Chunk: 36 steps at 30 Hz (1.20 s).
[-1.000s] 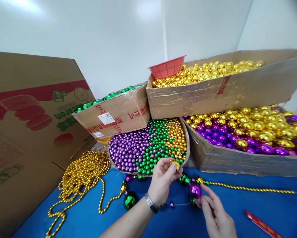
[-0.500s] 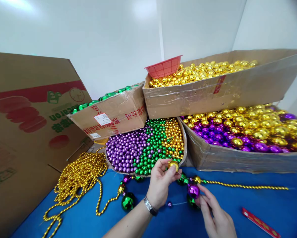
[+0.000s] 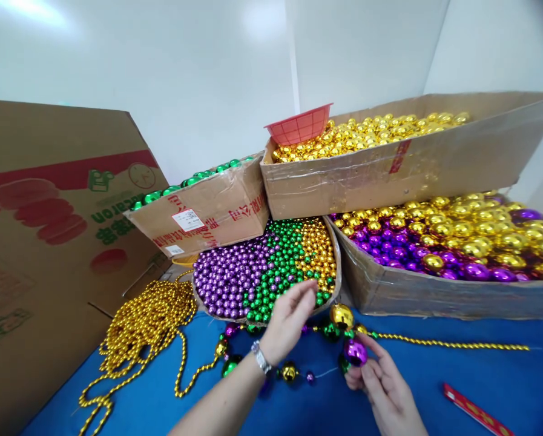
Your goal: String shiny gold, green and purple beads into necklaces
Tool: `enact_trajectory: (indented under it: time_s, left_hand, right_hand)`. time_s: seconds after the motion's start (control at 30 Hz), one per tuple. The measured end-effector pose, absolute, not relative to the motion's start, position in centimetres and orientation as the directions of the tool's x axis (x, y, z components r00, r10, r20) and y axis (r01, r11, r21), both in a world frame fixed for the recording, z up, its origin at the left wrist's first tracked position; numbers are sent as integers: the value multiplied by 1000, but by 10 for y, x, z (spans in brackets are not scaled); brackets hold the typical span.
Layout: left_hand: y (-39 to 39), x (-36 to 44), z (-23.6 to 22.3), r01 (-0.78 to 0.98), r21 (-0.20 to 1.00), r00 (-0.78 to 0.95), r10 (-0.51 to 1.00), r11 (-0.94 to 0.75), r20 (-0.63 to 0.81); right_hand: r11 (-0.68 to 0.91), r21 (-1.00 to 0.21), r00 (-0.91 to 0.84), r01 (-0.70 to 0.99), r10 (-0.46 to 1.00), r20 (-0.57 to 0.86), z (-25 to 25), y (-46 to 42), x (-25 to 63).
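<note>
My left hand point(image 3: 289, 318) hangs over the near edge of a tray point(image 3: 338, 266) of small purple, green and gold beads. Its fingers are stretched out, and I see nothing in them. My right hand point(image 3: 382, 384) pinches a bead garland at a large purple ball point(image 3: 356, 351). Just above that, a large gold ball point(image 3: 342, 316) sits on the garland beside a green ball point(image 3: 331, 331). From the right hand a thin thread runs left to a small purple bead point(image 3: 310, 377). A gold ball point(image 3: 290, 371) lies further left, by my left wrist.
Gold bead strands point(image 3: 148, 327) lie heaped at left beside a large carton point(image 3: 48, 272). Behind stand a box of green balls point(image 3: 207, 224), a box of gold balls point(image 3: 366, 178) with a red basket point(image 3: 301, 126), and a gold-and-purple box point(image 3: 416, 300). A red packet point(image 3: 475, 409) lies at right.
My left hand has let go of the large gold ball and moved left and up over the small beads. The gold ball now sits against the garland above my right hand, which keeps its hold.
</note>
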<state>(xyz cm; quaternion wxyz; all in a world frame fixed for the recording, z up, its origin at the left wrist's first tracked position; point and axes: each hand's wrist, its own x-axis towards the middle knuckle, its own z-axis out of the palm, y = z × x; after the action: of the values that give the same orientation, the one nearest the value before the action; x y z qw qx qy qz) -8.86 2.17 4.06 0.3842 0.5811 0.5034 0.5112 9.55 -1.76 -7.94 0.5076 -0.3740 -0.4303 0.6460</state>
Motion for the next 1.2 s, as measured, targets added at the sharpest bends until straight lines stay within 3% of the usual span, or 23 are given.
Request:
enact_trajectory:
  time_s: [0.07,0.13,0.2,0.37,0.43,0.53,0.6,0.63,0.83,1.2]
  left_hand:
    - [41,-108,42,493,830,-94,932,-262,349]
    - [60,-124,40,673,689,-41,917,-269,398]
    - [73,-133,35,715,646,10,928,-266,372]
    - [76,-132,31,659,709,-28,934,-251,357]
    - [67,-125,35,549,803,-64,945,-234,319]
    - [48,-112,43,14,993,-98,989,-114,115]
    - [37,-104,46,-320,947,-68,997,-1,-22]
    - [33,-100,47,-390,920,-61,997,28,-56]
    - [24,-95,46,-457,889,-81,993,39,-85]
    - [16,-93,48,-292,956,-115,993,-24,-10]
  right_hand:
    - [-102,-932,-181,-347,983,-40,-76,-19,97]
    - [-107,-942,-155,-320,986,-59,-73,-20,99]
    - [-107,-951,-142,-289,988,-68,-74,-20,101]
    - [-34,-984,-179,-178,984,-2,-77,-18,106]
    - [-24,-993,-192,-119,981,-1,-77,-18,107]
    - [-11,-999,-214,-48,977,0,-76,-19,107]
    - [16,-1000,-214,-15,977,19,-76,-19,107]
    - [29,-1000,-214,-3,977,29,-75,-19,106]
    - [27,-999,-224,36,974,18,-73,-20,106]
    - [-51,-993,-212,103,975,-72,-75,-23,108]
